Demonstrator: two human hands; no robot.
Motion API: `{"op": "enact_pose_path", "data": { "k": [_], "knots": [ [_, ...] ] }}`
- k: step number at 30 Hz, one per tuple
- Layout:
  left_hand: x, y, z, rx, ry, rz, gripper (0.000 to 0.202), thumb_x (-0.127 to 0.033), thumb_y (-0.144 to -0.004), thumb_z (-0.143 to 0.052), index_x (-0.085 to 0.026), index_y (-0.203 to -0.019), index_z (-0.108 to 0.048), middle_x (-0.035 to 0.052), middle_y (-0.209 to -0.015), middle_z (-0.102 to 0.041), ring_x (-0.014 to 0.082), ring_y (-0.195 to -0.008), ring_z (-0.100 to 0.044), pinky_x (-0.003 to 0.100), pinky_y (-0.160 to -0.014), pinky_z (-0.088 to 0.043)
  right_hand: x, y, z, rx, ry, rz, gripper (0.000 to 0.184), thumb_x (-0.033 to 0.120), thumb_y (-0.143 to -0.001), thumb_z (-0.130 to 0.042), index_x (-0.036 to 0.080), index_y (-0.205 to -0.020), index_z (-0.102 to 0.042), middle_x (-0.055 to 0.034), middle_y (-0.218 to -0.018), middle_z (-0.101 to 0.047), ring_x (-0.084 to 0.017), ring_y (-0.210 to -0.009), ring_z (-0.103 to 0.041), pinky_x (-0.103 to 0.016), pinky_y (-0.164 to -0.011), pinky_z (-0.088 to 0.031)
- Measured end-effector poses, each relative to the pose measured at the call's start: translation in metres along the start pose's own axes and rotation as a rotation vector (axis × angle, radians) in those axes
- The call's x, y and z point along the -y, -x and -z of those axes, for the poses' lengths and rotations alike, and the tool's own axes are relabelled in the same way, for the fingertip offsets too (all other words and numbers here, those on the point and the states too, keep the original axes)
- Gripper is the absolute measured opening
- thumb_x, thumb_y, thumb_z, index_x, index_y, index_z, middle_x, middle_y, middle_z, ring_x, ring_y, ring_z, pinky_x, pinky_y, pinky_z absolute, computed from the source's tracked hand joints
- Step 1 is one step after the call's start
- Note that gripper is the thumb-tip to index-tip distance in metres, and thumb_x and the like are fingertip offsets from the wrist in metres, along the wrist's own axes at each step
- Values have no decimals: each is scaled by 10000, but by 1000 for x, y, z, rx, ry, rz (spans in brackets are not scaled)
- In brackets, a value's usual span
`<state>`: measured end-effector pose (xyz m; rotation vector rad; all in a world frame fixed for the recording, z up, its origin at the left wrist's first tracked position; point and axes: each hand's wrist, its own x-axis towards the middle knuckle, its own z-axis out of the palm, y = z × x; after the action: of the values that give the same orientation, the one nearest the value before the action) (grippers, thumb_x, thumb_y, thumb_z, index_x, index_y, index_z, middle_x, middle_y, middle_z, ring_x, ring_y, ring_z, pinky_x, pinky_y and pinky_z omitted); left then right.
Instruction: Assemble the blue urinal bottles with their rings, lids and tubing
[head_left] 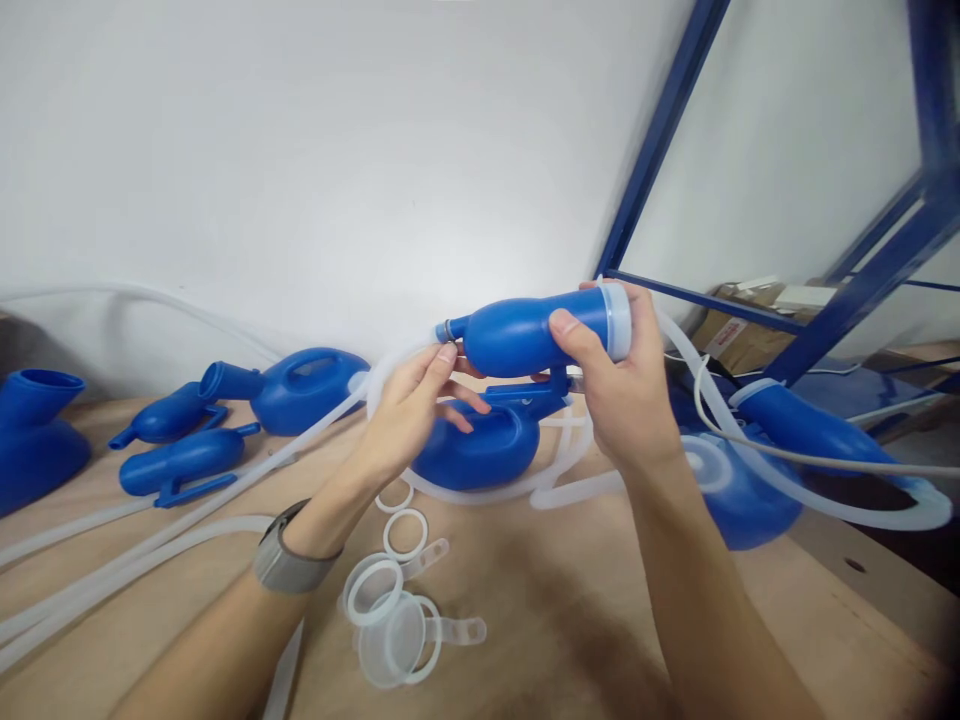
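Note:
My right hand (626, 385) is wrapped round a blue plastic urinal head (517, 335), held sideways above the table. Its wide right end carries a translucent rim (618, 320), and a handle hangs beneath. At the narrow left end, a milky hose (405, 352) meets the nozzle, with a thin dark ring (448, 330) around the joint. My left hand (412, 395) pinches this hose end with thumb and forefinger, the other fingers spread. Behind and below my hands stands a blue urinal bottle (480, 445).
Translucent caps (391, 640) and white rings (406, 534) lie on the wooden table (525, 620). More blue bottles (307, 390) and heads (184, 460) with long hoses (172, 520) are at left. On the right are a hosed bottle (750, 500), a blue metal frame (667, 130) and a cardboard box (739, 325).

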<state>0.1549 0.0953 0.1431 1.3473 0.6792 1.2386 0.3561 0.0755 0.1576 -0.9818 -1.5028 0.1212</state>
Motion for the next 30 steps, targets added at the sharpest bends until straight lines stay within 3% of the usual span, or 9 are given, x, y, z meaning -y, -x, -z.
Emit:
{"op": "enact_pose_path", "data": {
  "k": [5,10,13,16,21,25,30],
  "knots": [
    [4,0,2,33,68,-15,426,-531,-863,-776,-171,-737,-586,8,-707,-576,146,-581,-637,209,-413,-510,10,0,4,27,103,-2,414,527,-973,-620,331,-1321,-512,-73,-1165,-683,-296,-1006,-734,-454,-802,-644],
    [6,3,-2,-3,202,50,318,-457,-829,-781,-181,-851,-624,36,-825,-605,191,-689,-668,219,-355,-504,15,0,4,42,146,-5,452,558,-964,-621,305,-1318,-501,-75,-1179,-661,-260,-931,-725,-398,-735,-636],
    [9,3,-6,-59,278,46,253,-378,-840,-759,-190,-798,-595,3,-758,-528,152,-641,-611,182,-344,-458,15,1,2,100,153,-33,481,558,-973,-593,297,-1354,-460,-79,-1195,-635,-258,-934,-712,-407,-745,-627],
    [10,4,-11,-187,369,105,211,-283,-868,-680,-185,-731,-553,-19,-688,-478,107,-568,-552,142,-355,-404,16,3,-3,144,154,-47,511,547,-951,-627,283,-1345,-437,-74,-1182,-611,-249,-947,-681,-417,-810,-610],
    [4,7,-14,-353,419,214,236,-231,-912,-571,-176,-686,-530,-19,-630,-496,97,-537,-579,154,-451,-488,24,4,-7,159,186,-40,528,521,-885,-701,275,-1285,-460,-70,-1210,-580,-260,-1017,-639,-421,-901,-571],
    [1,5,-12,-354,445,297,208,-166,-894,-566,-168,-687,-545,-19,-601,-507,88,-514,-571,172,-522,-544,25,1,-2,176,214,7,508,509,-881,-694,273,-1277,-481,-76,-1278,-562,-284,-1139,-598,-421,-961,-530],
    [5,2,-9,-359,468,349,156,-140,-866,-570,-168,-713,-567,-17,-579,-520,92,-506,-580,174,-530,-552,17,-3,5,185,188,-38,503,487,-850,-715,276,-1254,-504,-63,-1254,-605,-270,-1053,-629,-428,-925,-535]
  ]
}}
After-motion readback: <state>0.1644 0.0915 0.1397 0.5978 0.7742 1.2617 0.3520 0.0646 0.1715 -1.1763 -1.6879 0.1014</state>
